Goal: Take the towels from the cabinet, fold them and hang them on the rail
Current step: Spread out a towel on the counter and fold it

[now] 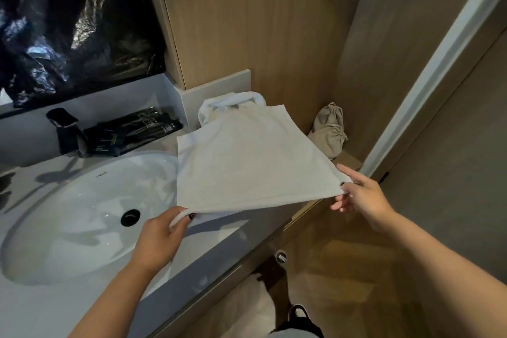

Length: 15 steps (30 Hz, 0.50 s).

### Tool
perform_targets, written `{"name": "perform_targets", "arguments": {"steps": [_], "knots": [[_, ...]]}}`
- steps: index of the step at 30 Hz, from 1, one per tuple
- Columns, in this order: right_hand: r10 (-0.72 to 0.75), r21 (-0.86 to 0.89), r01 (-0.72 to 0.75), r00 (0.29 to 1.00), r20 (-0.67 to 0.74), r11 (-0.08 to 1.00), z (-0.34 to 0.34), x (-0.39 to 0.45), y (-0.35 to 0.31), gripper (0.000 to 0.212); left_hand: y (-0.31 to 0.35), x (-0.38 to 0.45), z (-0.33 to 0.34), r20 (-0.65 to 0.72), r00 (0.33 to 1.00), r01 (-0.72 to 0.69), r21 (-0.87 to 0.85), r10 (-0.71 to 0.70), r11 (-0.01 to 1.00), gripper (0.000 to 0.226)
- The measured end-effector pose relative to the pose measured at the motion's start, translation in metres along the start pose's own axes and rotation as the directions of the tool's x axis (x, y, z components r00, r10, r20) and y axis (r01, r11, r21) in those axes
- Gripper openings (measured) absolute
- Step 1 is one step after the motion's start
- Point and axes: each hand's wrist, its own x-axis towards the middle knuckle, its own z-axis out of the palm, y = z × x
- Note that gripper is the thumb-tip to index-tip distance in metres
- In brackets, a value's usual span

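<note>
A white towel (247, 162) is stretched flat in the air above the right end of the grey vanity counter (219, 250). My left hand (162, 236) pinches its near left corner over the edge of the basin. My right hand (362, 195) pinches its near right corner. The towel's far edge lies against a second, rolled white towel (233, 100) that rests at the back of the counter by the wooden wall. No rail is in view.
A white oval basin (82, 214) with a black drain fills the left. Behind it stand a black tap (65, 132) and black toiletry packets (131, 132). A beige drawstring bag (329, 129) sits on a wooden shelf at the right. Black plastic covers the mirror.
</note>
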Motion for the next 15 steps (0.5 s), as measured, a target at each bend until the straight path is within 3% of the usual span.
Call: {"name": "perform_targets", "arguments": {"steps": [2,5,10,15], "knots": [[-0.039,-0.027,0.04,0.998,0.058,0.999,-0.005,-0.003,-0.008,0.054,0.006,0.0,-0.007,-0.045,0.998,0.043,-0.08,-0.046,0.996,0.018],[-0.075,-0.028,0.078,0.991,0.112,0.997,-0.012,-0.004,-0.016,0.042,0.014,-0.001,-0.014,-0.108,0.988,0.09,-0.206,-0.114,0.974,0.013],[0.006,-0.096,0.018,0.968,0.251,0.995,-0.017,0.009,-0.019,0.016,0.023,0.011,-0.015,-0.116,0.982,0.112,-0.258,-0.146,0.96,0.013],[-0.05,-0.28,0.116,0.972,0.232,0.953,-0.016,0.025,-0.015,0.029,0.028,0.022,-0.018,-0.159,0.971,0.129,-0.274,-0.177,0.953,0.013]]}}
